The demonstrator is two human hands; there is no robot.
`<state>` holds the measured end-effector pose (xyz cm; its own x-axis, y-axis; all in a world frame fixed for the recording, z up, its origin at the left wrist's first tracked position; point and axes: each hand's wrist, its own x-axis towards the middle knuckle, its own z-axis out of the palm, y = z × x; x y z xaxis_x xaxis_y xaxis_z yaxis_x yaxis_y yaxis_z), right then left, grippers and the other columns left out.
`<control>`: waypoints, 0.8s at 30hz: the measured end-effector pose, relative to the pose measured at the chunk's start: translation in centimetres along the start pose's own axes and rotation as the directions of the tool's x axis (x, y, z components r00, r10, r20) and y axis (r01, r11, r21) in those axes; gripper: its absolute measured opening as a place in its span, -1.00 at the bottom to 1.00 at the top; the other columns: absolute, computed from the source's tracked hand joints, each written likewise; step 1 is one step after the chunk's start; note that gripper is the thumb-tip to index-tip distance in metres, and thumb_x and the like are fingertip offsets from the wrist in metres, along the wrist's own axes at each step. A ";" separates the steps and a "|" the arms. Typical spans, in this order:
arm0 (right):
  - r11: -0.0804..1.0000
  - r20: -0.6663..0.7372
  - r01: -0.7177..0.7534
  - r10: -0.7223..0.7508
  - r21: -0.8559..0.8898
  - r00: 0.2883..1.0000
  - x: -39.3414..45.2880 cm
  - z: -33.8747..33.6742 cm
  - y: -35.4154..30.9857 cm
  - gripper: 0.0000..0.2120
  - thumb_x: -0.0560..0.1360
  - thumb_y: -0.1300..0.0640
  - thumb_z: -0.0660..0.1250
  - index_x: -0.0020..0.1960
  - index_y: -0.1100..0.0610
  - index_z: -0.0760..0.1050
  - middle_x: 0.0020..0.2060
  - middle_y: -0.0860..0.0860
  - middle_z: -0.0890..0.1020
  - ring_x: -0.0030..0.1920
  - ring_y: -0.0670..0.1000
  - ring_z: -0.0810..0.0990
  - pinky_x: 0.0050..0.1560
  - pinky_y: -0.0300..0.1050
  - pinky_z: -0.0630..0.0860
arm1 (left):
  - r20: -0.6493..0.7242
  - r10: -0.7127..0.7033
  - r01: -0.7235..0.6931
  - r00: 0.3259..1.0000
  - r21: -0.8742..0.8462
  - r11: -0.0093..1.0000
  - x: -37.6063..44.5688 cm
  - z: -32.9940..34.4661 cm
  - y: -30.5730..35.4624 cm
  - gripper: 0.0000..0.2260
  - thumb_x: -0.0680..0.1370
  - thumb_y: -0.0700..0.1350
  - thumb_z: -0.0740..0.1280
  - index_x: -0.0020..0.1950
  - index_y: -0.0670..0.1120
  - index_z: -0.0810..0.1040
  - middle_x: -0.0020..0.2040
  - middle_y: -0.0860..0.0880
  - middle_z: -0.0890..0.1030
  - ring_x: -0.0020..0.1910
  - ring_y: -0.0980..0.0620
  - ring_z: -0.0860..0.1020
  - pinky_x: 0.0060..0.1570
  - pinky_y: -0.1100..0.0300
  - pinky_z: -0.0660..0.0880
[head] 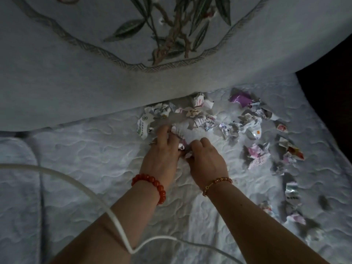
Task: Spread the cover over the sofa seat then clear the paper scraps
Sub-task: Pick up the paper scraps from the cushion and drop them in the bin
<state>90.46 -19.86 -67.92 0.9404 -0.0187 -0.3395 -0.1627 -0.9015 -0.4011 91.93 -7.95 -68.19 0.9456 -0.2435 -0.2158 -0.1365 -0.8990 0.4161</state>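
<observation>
We judge the pale quilted cover [106, 168] already spread over the sofa seat, so clearing is underway: our left hand [162, 151] and right hand [206, 159] meet with curled fingers, pinching crumpled printed paper scraps [182, 145] between them. Next we must gather the scattered scraps [253, 128] lying rightward toward the seat's dark edge; open cover remains near us, though a white cable [118, 223] crosses our left forearm

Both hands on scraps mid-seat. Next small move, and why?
Probably lift the gathered paper scraps clear: left hand and right hand already close on them between the fingers. Then sweep right, where most loose scraps lie on the quilted cover.
</observation>
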 end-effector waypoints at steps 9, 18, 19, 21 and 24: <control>0.987 -0.255 -0.027 0.066 0.156 0.965 -0.7 -1.5 -1.1 -0.83 0.28 0.28 0.39 -0.25 0.23 0.40 -0.21 0.14 0.44 -0.35 0.08 0.38 -0.50 -0.32 0.13 | -0.128 -0.065 0.057 0.990 -0.066 0.996 -1.4 -2.6 -0.1 -0.80 0.49 -0.20 0.25 0.09 -0.20 0.43 -0.22 -0.15 0.57 -0.33 -0.09 0.54 -0.41 0.19 0.36; 0.994 -0.296 0.029 0.002 0.102 0.955 1.9 -3.9 -2.8 -0.53 0.39 0.34 0.31 0.28 0.11 0.43 0.06 0.16 0.56 -0.02 0.22 0.57 -0.21 -0.01 0.48 | -0.241 -0.212 0.190 0.947 -0.112 0.975 -0.1 -4.6 -1.3 -0.58 0.49 -0.25 0.23 0.35 -0.12 0.40 0.09 -0.19 0.48 -0.04 -0.19 0.54 -0.26 0.00 0.54; 0.995 -0.287 0.055 -0.028 0.087 0.958 2.1 -3.8 -3.1 -0.50 0.39 0.27 0.38 0.31 0.11 0.41 0.05 0.18 0.55 -0.05 0.22 0.58 -0.25 0.01 0.51 | -0.257 -0.218 0.193 0.942 -0.120 0.974 0.0 -4.6 -1.4 -0.60 0.51 -0.19 0.23 0.35 -0.14 0.39 0.10 -0.19 0.46 -0.03 -0.19 0.53 -0.26 0.01 0.55; 0.997 -0.240 0.068 -0.055 0.048 0.969 2.6 -3.5 -3.4 -0.33 0.34 0.01 0.49 0.37 0.14 0.35 0.04 0.20 0.52 -0.12 0.20 0.59 -0.33 -0.01 0.51 | -0.277 -0.205 0.181 0.939 -0.107 0.978 0.5 -4.2 -1.7 -0.59 0.53 -0.08 0.25 0.35 -0.19 0.38 0.08 -0.21 0.44 -0.03 -0.19 0.53 -0.26 0.01 0.57; 1.000 -0.089 -0.002 0.003 0.012 0.996 3.4 -3.1 -3.4 -0.10 0.29 -0.18 0.46 0.47 0.10 0.13 0.24 0.15 0.33 0.03 0.18 0.55 -0.21 -0.02 0.50 | -0.286 -0.187 0.179 0.940 -0.057 0.982 1.6 -3.4 -2.4 -0.47 0.50 0.08 0.25 0.34 -0.23 0.38 0.07 -0.23 0.46 0.00 -0.21 0.52 -0.22 -0.01 0.57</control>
<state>95.16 -18.16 -65.05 0.9627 -0.0600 -0.2639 -0.1685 -0.8961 -0.4107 94.73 -4.95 -66.52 0.9986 0.0436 -0.0285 0.0516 -0.9058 0.4205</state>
